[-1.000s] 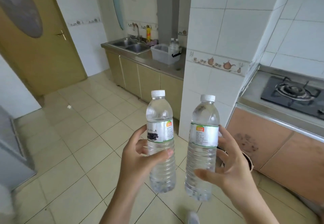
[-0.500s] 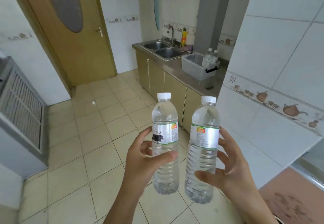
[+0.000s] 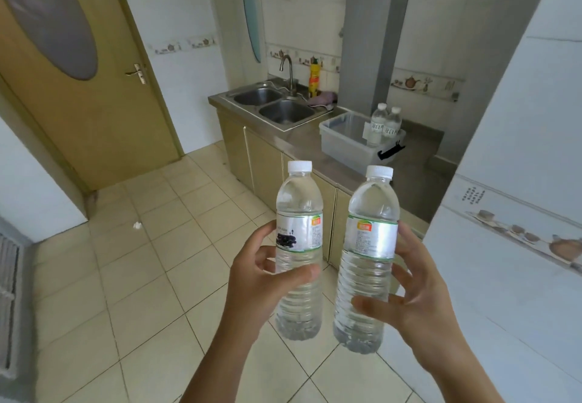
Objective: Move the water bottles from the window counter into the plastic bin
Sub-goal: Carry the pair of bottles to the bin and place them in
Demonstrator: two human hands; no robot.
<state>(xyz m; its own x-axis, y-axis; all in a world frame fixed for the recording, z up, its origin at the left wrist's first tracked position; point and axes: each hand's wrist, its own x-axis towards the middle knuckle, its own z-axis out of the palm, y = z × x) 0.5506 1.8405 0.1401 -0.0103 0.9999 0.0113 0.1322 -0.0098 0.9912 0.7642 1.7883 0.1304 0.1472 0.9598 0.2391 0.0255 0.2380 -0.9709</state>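
The person stands on the cream tiled floor [image 3: 157, 276] with 2 clear plastic water bottles held up in front of them, both upright and white-capped, close together but not touching. The left hand [image 3: 258, 283] is wrapped around the lower half of the left bottle with the black-printed label [image 3: 299, 245], thumb across its front. The right hand [image 3: 422, 301] grips the ribbed lower body of the right bottle with the silvery label [image 3: 368, 261], fingers spread round its back and thumb in front.

Ahead, along the far wall, a steel counter [image 3: 302, 147] runs over yellowish cabinet doors. A translucent grey plastic bin with a black handle clip [image 3: 346, 141] sits on it, just right of the double steel sink [image 3: 277, 106]. 2 more small clear water bottles [image 3: 385, 122] stand side by side at the bin's far right end; whether they are inside it or just behind it, I cannot tell. A yellow squeeze bottle [image 3: 314, 78] stands behind the sink, beside the tap. A tan wooden door [image 3: 78, 103] is shut on the left.
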